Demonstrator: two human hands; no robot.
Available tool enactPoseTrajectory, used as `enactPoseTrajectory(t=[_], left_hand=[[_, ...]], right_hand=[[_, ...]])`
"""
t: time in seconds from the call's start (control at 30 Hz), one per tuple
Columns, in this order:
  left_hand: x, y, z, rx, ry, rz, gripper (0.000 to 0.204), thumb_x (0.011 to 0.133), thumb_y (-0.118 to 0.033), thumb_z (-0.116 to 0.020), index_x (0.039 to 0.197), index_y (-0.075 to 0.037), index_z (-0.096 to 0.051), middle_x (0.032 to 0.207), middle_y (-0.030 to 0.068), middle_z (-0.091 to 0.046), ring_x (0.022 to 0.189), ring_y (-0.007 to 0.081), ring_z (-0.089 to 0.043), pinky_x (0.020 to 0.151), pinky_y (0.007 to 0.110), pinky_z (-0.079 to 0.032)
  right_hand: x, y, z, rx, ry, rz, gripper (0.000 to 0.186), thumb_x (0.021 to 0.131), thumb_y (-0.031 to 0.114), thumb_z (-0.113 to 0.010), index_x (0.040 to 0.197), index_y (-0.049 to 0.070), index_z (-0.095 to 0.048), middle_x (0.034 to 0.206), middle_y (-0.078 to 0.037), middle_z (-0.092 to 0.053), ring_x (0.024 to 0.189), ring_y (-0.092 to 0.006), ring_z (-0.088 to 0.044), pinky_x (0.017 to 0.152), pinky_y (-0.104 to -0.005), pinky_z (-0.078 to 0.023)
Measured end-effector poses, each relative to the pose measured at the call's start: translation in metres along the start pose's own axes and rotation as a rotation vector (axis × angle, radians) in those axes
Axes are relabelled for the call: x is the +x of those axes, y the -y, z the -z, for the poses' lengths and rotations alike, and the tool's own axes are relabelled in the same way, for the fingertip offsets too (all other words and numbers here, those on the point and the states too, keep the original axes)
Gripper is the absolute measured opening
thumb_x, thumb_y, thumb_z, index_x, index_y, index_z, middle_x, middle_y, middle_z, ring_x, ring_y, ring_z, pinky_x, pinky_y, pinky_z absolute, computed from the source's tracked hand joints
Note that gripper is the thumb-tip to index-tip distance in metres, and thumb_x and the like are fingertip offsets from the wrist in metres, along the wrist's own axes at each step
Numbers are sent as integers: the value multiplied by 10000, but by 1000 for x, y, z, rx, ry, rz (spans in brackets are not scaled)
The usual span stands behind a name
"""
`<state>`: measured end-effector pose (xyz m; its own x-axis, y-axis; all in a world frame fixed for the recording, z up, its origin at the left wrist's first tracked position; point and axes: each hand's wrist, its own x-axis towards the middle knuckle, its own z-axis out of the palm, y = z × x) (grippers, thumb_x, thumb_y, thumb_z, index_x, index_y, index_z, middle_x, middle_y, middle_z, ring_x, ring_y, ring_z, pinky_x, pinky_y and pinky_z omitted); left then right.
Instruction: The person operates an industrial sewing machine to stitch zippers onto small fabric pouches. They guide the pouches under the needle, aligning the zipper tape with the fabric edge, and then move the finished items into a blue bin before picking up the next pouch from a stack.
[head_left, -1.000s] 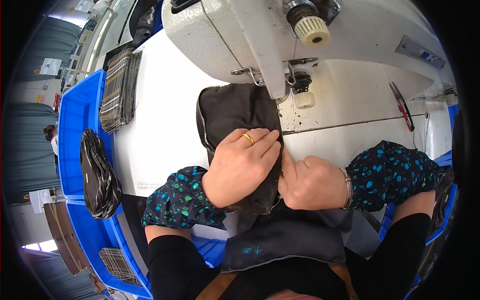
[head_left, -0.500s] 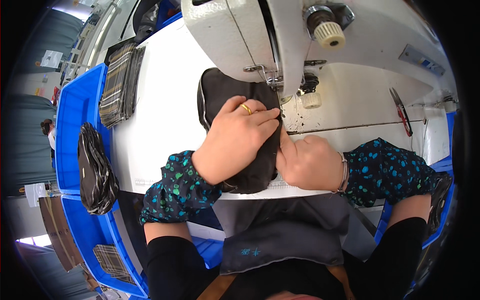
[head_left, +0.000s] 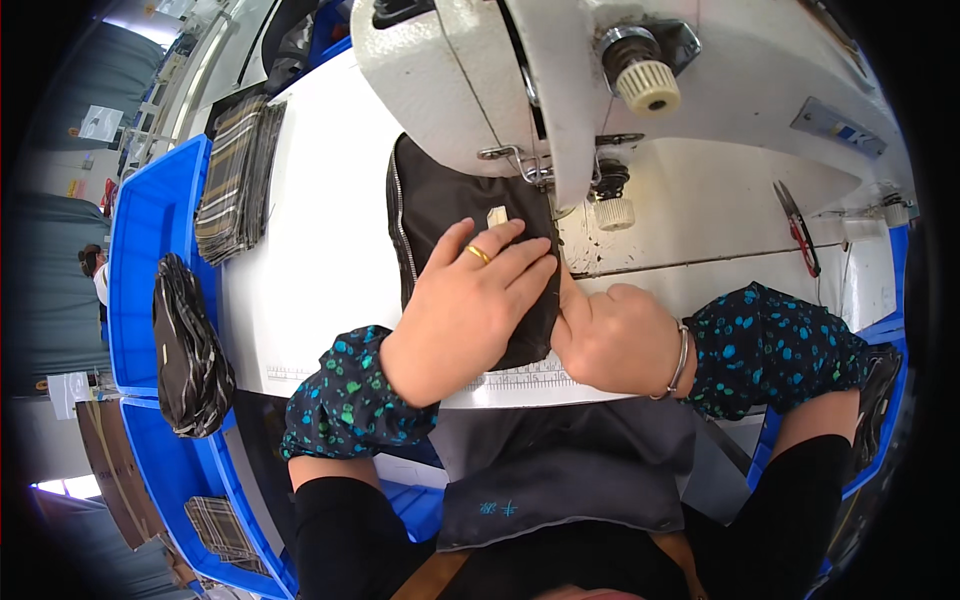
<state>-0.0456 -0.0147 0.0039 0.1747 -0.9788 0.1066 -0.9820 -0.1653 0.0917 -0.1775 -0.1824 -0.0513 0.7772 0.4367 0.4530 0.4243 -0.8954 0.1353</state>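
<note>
A dark fabric pouch (head_left: 440, 190) lies on the white sewing table, its far right edge at the needle area of a sewing machine (head_left: 460, 90). A zipper (head_left: 398, 215) runs down its left edge. My left hand (head_left: 475, 295), with a gold ring, lies flat on the pouch, fingers stretched out. Just beyond its fingertips shows a small cream label (head_left: 497, 216). My right hand (head_left: 620, 335) is curled at the pouch's right edge, thumb side against the fabric. Its fingertips are partly hidden, but it appears to pinch that edge.
Thread snips (head_left: 798, 230) with red handles lie to the right. At the left stand a stack of plaid fabric pieces (head_left: 238, 180), a blue bin (head_left: 150, 270) and a bundle of dark pieces (head_left: 185, 350). A printed ruler (head_left: 520, 380) runs along the table's front edge.
The pouch has moved away from me, its near edge now farther from the table's front. My left hand has slid back over it, uncovering the cream label. My right hand stays at the edge.
</note>
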Motion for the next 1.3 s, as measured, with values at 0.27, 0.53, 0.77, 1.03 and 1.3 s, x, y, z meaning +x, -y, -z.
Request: enactPoseTrajectory(t=[0.27, 0.53, 0.77, 1.03, 1.3], left_hand=[[0, -7, 5, -83, 16, 1, 503, 782, -108, -688, 1278, -25, -690, 1198, 96, -676, 1173, 299, -643, 1031, 488, -491], [1, -11, -2, -82, -54, 31, 455, 776, -114, -689, 1220, -22, -730, 988, 66, -602, 899, 268, -620, 844, 425, -527], [-1, -10, -5, -71, -103, 32, 401, 777, -128, -690, 1161, -35, -755, 959, 62, -594, 901, 268, -622, 908, 430, -531], [9, 7, -16, 4, -198, 92, 349, 771, -148, -697, 1092, -42, -780, 962, 67, -618, 937, 266, -622, 917, 423, -516], [9, 14, -12, -7, -181, 122, 371, 787, -193, -721, 1119, -34, -769, 1028, 67, -650, 1015, 270, -642, 939, 424, -510]], right_hand=[[-4, 3, 8, 8, 14, 23, 196, 735, 177, -669, 626, 26, -608, 973, -393, -726, 495, -170, -602, 446, -289, -401], [-4, 3, 8, 5, 3, 32, 192, 742, 184, -665, 675, 5, -652, 972, -364, -736, 500, -166, -604, 460, -283, -410], [-4, 2, 7, 13, 3, 31, 183, 739, 187, -668, 697, 9, -661, 971, -338, -746, 495, -152, -596, 466, -286, -423], [4, -19, -9, 24, -24, -4, 176, 751, 137, -682, 855, 1, -725, 1056, -286, -758, 526, -153, -620, 507, -296, -495], [8, -35, -12, 89, -38, -59, 172, 777, 152, -679, 898, 32, -697, 1065, -161, -729, 586, -154, -638, 523, -310, -508]])
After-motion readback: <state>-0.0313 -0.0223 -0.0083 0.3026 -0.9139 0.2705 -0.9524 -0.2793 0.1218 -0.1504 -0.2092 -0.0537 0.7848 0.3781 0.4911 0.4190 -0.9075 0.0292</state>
